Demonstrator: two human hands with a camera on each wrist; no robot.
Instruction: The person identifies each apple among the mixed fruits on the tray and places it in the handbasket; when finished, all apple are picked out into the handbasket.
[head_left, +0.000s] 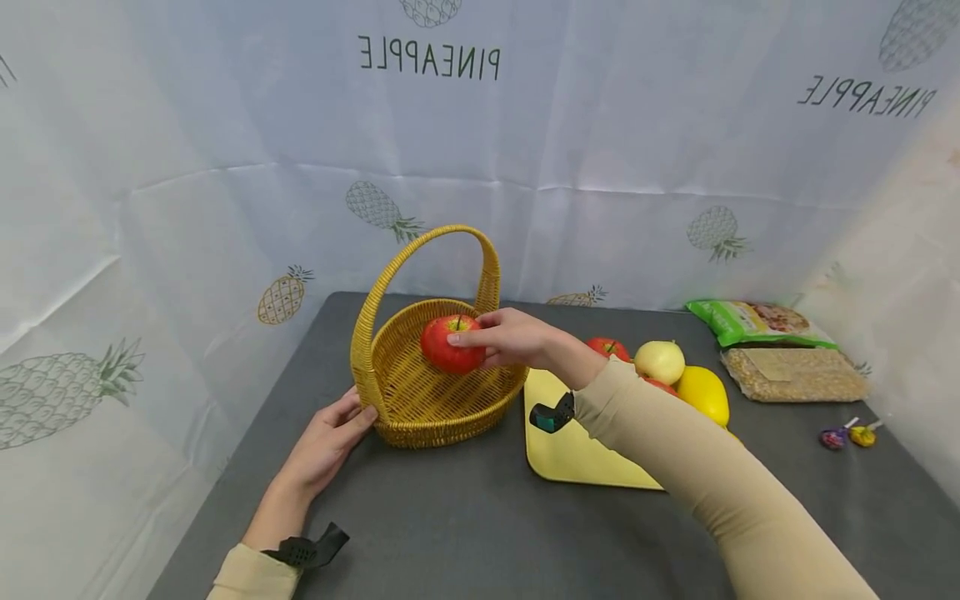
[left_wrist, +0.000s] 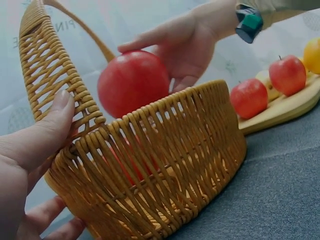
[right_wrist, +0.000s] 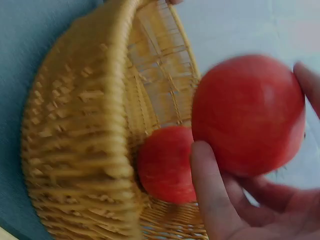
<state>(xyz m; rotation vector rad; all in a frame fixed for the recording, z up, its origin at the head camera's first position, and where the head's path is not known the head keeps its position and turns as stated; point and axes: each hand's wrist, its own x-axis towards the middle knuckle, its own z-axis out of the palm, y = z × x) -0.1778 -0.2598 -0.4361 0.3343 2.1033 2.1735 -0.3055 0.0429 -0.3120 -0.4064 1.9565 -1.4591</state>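
Note:
A red apple (head_left: 450,354) is held in my right hand (head_left: 521,337), thumb on one side and fingers on the other, over the opening of a yellow wicker basket (head_left: 442,435). Inside the basket lies a second red apple (right_wrist: 165,165), which also shows through the weave in the left wrist view. The held apple hides it in the head view. My left hand (head_left: 330,442) grips the basket's left side at the foot of its tall arched handle (head_left: 365,333), thumb on the front and fingers behind.
Right of the basket, a yellow board (head_left: 577,458) bears more red apples (head_left: 606,346), a pale round fruit (head_left: 660,362) and a yellow fruit (head_left: 703,396). Further right lie a green packet (head_left: 761,323), a bag of grains (head_left: 795,375) and two lollipops (head_left: 834,437). A pineapple-print curtain hangs behind.

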